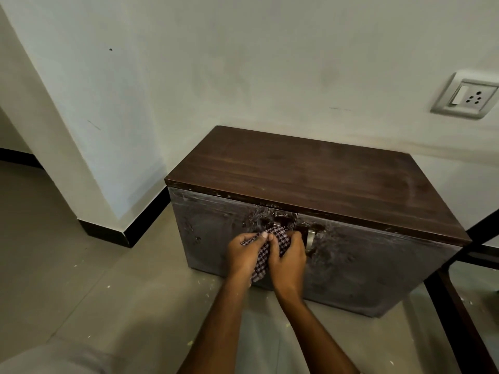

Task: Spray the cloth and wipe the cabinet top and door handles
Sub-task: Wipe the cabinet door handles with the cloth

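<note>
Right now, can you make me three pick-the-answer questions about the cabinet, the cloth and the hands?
1. Where is the cloth?
A. on the cabinet top
B. at the door handles
C. on the floor

2. How many hands hold the cloth?
A. none
B. one
C. two

3. The cabinet doors are:
A. shut
B. wide open
C. taken off

Answers:
1 B, it is bunched beside the metal handle.
2 C, left hand and right hand both grip it.
3 A, both door fronts lie flat, no inside showing.
</note>
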Available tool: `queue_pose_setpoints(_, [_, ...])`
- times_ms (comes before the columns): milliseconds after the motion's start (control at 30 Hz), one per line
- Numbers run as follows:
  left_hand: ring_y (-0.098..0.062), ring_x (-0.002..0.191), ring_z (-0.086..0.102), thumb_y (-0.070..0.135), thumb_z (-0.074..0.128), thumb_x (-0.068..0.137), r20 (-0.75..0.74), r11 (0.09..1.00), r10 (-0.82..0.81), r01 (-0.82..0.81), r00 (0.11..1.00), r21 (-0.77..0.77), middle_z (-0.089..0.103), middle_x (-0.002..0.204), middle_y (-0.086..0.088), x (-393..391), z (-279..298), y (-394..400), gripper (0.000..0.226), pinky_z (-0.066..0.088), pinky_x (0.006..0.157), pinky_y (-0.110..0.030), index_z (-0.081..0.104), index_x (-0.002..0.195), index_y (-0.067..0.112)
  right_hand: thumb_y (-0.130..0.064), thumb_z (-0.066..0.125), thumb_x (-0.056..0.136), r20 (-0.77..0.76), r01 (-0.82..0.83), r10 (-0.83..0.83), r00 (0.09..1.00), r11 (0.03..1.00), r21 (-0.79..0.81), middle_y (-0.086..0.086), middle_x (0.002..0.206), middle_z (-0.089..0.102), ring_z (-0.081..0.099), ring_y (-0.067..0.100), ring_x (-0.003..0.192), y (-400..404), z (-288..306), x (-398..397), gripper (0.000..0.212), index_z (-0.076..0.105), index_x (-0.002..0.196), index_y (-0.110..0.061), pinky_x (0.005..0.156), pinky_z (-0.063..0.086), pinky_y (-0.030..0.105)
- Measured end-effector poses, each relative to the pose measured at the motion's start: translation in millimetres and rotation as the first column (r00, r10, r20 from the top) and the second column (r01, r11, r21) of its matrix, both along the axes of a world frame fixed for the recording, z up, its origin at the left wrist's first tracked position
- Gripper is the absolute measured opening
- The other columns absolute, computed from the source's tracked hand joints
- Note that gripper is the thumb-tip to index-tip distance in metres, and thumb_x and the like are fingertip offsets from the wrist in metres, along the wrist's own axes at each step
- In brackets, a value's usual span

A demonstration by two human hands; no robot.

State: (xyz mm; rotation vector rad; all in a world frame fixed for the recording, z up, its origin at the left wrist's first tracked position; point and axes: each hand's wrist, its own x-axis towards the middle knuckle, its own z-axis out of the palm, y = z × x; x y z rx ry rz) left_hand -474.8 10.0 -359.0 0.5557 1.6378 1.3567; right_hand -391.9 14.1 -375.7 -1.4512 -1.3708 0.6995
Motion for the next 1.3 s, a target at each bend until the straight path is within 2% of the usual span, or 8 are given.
queue_pose_setpoints(167, [-0.021, 0.09, 0.067, 0.027, 0.072, 0.082, -0.03, 0.999, -0.008, 0.007, 1.0, -0.033, 0.072, 0.096, -0.006, 0.4, -6.7, -1.0, 0.022, 0.056, 0.081, -0.036, 0.07, 0.096, 0.01, -0.023, 0.057, 0.094, -0.003, -0.044, 0.044, 0.999, 0.998, -0.049, 0.005, 0.107, 0.055, 0.058, 0.017, 0.096, -2.4, -9.6, 0.9, 0.021, 0.047, 0.109, -0.013, 0.081, 0.053, 0.031])
queue_pose_setpoints(333, [-0.024, 0.087, 0.068, 0.022, 0.073, 0.081, -0.039, 0.997, 0.027, -0.03, 0.999, -0.066, 0.073, 0.096, -0.01, 4.6, -12.9, 1.3, 0.021, 0.057, 0.082, -0.038, 0.071, 0.096, 0.007, -0.018, 0.058, 0.094, -0.001, -0.071, 0.071, 0.997, 0.995, -0.071, 0.003, 0.106, 0.054, 0.054, 0.014, 0.096, -1.5, -11.3, 2.8, 0.017, 0.048, 0.106, -0.012, 0.084, 0.049, 0.028])
queue_pose_setpoints(533, [-0.024, 0.087, 0.068, 0.021, 0.074, 0.08, -0.059, 0.997, 0.037, -0.041, 0.998, -0.064, 0.072, 0.093, -0.009, 0.8, -17.1, 7.4, 0.02, 0.057, 0.081, -0.037, 0.071, 0.094, 0.008, -0.017, 0.058, 0.094, -0.011, -0.063, 0.063, 0.998, 0.997, -0.048, -0.001, 0.101, 0.053, 0.054, 0.01, 0.092, -0.6, -17.5, -1.7, 0.016, 0.044, 0.101, -0.019, 0.072, 0.04, 0.011])
queue_pose_setpoints(700, [-0.028, 0.085, 0.069, 0.017, 0.076, 0.076, -0.043, 0.99, 0.0, -0.006, 0.999, -0.139, 0.073, 0.096, -0.014, 3.9, -25.1, 11.2, 0.019, 0.058, 0.081, -0.044, 0.071, 0.092, 0.008, -0.015, 0.06, 0.093, -0.051, -0.032, 0.021, 0.998, 0.976, -0.218, 0.009, 0.106, 0.059, 0.059, 0.02, 0.097, 13.6, -29.5, 2.6, 0.02, 0.049, 0.108, -0.008, 0.076, 0.045, 0.023])
queue_pose_setpoints(900, [-0.025, 0.086, 0.069, 0.015, 0.075, 0.078, -0.015, 0.994, 0.001, -0.002, 1.0, -0.114, 0.071, 0.093, -0.011, -0.8, -28.8, 11.6, 0.021, 0.058, 0.077, -0.036, 0.068, 0.097, 0.009, -0.017, 0.059, 0.093, -0.007, 0.011, -0.012, 1.0, 0.989, -0.146, 0.005, 0.103, 0.058, 0.057, 0.017, 0.093, 8.3, -32.7, 0.8, 0.019, 0.05, 0.107, -0.008, 0.076, 0.043, 0.023])
queue_pose_setpoints(1067, [-0.024, 0.085, 0.069, 0.016, 0.077, 0.076, -0.025, 0.989, -0.05, 0.046, 0.998, -0.142, 0.073, 0.098, -0.012, 4.9, -33.6, 11.8, 0.02, 0.059, 0.08, -0.038, 0.067, 0.094, 0.012, -0.017, 0.064, 0.09, 0.035, 0.037, -0.03, 0.999, 0.975, -0.221, 0.005, 0.098, 0.059, 0.058, 0.016, 0.085, 18.8, -31.7, 5.7, 0.021, 0.053, 0.104, -0.006, 0.066, 0.041, 0.018])
queue_pose_setpoints(1200, [-0.021, 0.082, 0.066, 0.016, 0.076, 0.077, -0.07, 0.991, -0.048, 0.039, 0.996, -0.126, 0.069, 0.091, -0.008, 3.3, -28.4, 3.8, 0.017, 0.056, 0.075, -0.031, 0.065, 0.089, 0.014, -0.019, 0.066, 0.089, 0.031, 0.018, -0.011, 0.999, 0.97, -0.244, 0.003, 0.097, 0.058, 0.056, 0.014, 0.084, 13.9, -27.2, 5.8, 0.025, 0.054, 0.107, -0.005, 0.061, 0.04, 0.015])
queue_pose_setpoints(1300, [-0.015, 0.077, 0.063, 0.017, 0.075, 0.078, -0.077, 0.994, -0.053, 0.045, 0.996, -0.102, 0.067, 0.089, -0.004, 4.0, -19.2, -9.5, 0.019, 0.053, 0.066, -0.025, 0.066, 0.095, 0.013, -0.02, 0.067, 0.089, -0.003, 0.006, -0.007, 1.0, 0.975, -0.224, 0.004, 0.101, 0.061, 0.058, 0.015, 0.09, 2.0, -21.8, 8.9, 0.026, 0.054, 0.107, -0.008, 0.07, 0.044, 0.019])
